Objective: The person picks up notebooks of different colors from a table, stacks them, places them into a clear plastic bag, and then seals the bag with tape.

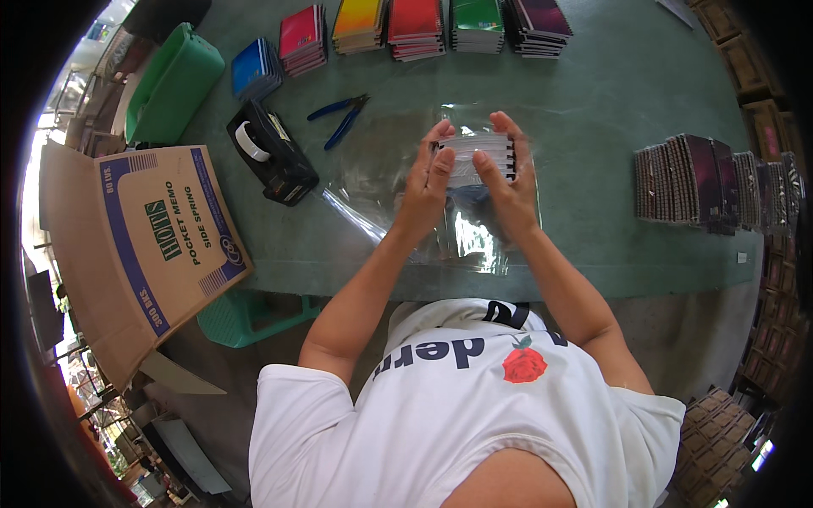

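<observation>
Between my two hands is a small stack of spiral-bound notebooks (471, 159), white page edges up and dark wire coils at the sides. My left hand (430, 182) clasps the stack's left side, thumb along its upper face. On the other side my right hand (511, 182) grips it the same way. Beneath lie clear plastic sheets or bags (478, 241), shiny and creased on the green table (593, 245). Whether the stack is inside the plastic, I cannot tell.
Stacks of coloured notebooks (417, 30) line the far side. Blue-handled pliers (340, 117) and a black tape dispenser (273, 154) lie left, near a green bin (174, 85) and an open cardboard box (161, 237). Wrapped notebook packs (690, 182) stand right. A green stool (246, 317) is below the edge.
</observation>
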Demonstrator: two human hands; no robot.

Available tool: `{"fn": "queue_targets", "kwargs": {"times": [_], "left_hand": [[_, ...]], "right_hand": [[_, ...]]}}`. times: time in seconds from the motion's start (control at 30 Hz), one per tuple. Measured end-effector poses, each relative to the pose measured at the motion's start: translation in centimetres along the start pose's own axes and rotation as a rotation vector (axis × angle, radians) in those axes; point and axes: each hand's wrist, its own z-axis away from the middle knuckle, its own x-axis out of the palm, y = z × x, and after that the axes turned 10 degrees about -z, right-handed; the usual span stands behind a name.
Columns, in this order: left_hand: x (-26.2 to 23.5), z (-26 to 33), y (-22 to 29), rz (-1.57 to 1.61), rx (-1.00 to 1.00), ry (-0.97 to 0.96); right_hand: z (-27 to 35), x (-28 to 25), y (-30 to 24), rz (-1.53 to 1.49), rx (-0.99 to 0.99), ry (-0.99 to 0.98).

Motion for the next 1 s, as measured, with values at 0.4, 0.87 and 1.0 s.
{"fn": "queue_targets", "kwargs": {"times": [0.4, 0.87, 1.0], "left_hand": [[-0.4, -0.1, -2.2, 0.065, 0.089, -0.036], [-2.3, 1.6, -2.2, -0.478, 0.351, 0.356], [-1.2, 2.5, -0.2, -0.779, 0.477, 0.359]], "right_hand": [[-0.4, -3.7, 1.1, -0.157, 0.043, -0.293], [2.0, -6.2, 2.6, 0.396, -0.508, -0.065], [1.5, -4.2, 0.9, 0.561, -0.645, -0.114]]}}
